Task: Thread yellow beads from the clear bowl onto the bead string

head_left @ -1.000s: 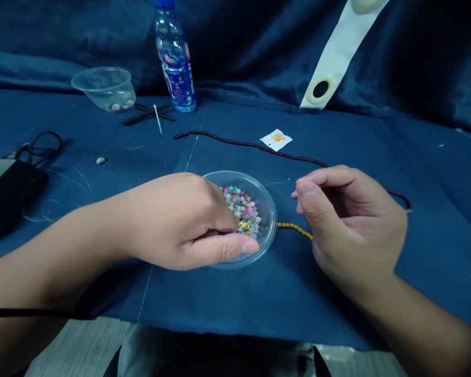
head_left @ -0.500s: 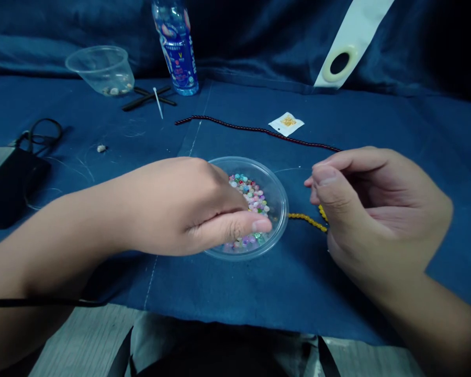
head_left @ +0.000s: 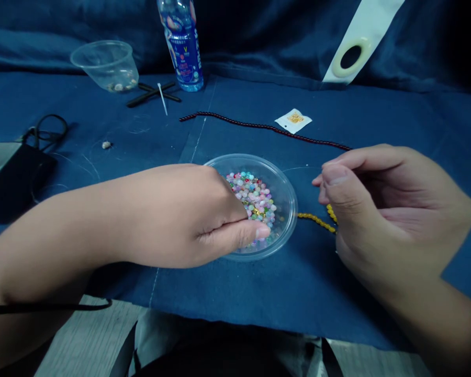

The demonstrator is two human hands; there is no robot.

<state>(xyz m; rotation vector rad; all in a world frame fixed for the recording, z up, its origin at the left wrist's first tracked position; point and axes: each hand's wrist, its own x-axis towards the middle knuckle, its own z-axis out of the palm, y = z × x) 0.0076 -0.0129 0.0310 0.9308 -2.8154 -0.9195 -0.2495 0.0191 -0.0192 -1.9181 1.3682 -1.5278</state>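
Head view: left hand [head_left: 188, 217] sits over the clear plastic bowl [head_left: 286, 209], thumb and fingers narrowed into the mixed beads [head_left: 251, 199] (any grip unclear). Right hand [head_left: 392, 209] pinches thumb to forefinger, just above the yellow bead strand [head_left: 316, 222] on the blue cloth [head_left: 235, 293].

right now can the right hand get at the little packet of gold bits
Probably yes. Nothing stands between the right hand and the packet; only the dark bead string lies there, flat on the cloth, and the left hand is over at the bowl.
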